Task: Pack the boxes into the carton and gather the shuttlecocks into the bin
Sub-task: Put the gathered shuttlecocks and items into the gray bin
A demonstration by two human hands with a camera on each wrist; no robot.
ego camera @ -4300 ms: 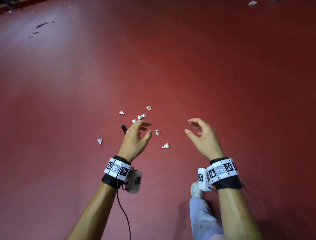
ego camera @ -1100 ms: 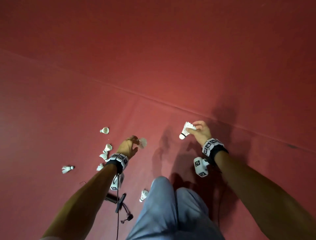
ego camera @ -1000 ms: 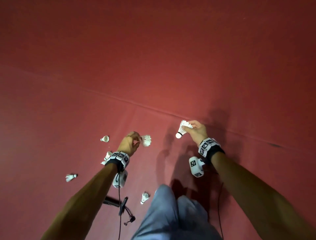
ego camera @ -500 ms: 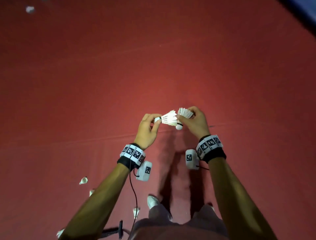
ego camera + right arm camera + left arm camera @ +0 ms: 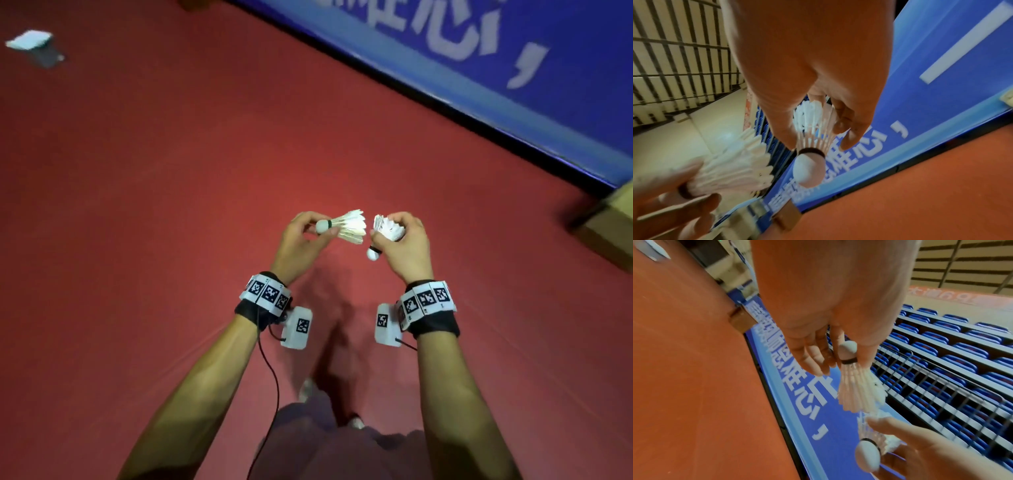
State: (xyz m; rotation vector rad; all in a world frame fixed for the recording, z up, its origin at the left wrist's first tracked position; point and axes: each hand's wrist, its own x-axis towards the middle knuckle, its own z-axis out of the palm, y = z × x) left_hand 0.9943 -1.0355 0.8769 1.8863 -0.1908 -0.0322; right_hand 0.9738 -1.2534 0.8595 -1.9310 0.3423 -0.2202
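Note:
My left hand (image 5: 320,229) pinches a white feather shuttlecock (image 5: 347,228) near its cork, feathers pointing right. My right hand (image 5: 387,236) grips a second shuttlecock (image 5: 388,228) round its feathers, cork (image 5: 372,253) hanging down. The two feather skirts almost touch at chest height above the red floor. In the left wrist view the thumb and fingers hold the cork end (image 5: 847,353). In the right wrist view the fingers wrap the feathers (image 5: 816,126). A brown carton (image 5: 613,226) stands at the right edge by the blue banner. No bin is clearly identifiable.
A blue banner (image 5: 479,68) with white characters borders the red floor at the upper right. A small white object (image 5: 29,39) lies far left on the floor. Beyond the banner, a wire-mesh frame (image 5: 941,378) stands before rows of blue seats. My legs are below.
Both hands picked a shuttlecock off the floor, rose and came together. The view swung up, bringing in the banner and carton. The loose shuttlecocks on the floor left the view.

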